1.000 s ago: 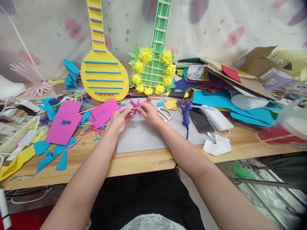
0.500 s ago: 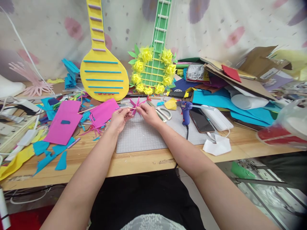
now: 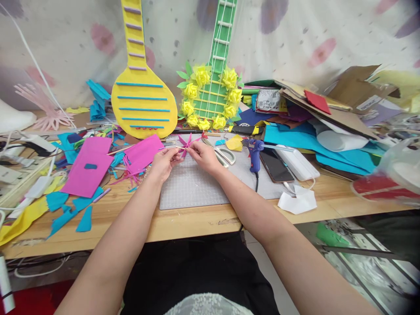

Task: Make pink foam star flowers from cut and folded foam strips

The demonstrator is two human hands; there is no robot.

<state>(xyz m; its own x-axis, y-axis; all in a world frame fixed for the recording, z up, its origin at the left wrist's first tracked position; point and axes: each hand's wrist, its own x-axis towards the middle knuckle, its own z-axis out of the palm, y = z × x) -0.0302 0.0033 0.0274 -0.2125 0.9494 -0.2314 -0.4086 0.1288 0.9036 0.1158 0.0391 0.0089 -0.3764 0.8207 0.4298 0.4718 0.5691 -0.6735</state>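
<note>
My left hand (image 3: 166, 162) is closed in a pinch around a thin pale stick (image 3: 180, 148) that runs across toward the other hand. Fingertips of my right hand (image 3: 202, 155) press together at the lower petals of a pink star-shaped paper flower (image 3: 185, 140). Its pointed petals spread out just beyond my fingers, and the stick's end meets it there; my fingers partly hide that spot. Both hands are above the far part of a grey cutting mat (image 3: 193, 188). Scissors (image 3: 225, 155) lie right of my right hand, and a blue glue gun (image 3: 254, 155) is farther right.
A yellow paper guitar (image 3: 144, 103) and a green one (image 3: 210, 103) with yellow flowers lean at the back. Pink sheets (image 3: 88, 166) and blue scraps (image 3: 84, 220) cover the left. A phone (image 3: 277, 165), a white power bank (image 3: 295, 162) and a clear tub (image 3: 390, 175) are right.
Both hands keep their pinch with almost no movement. The whole view has shifted very slightly.
</note>
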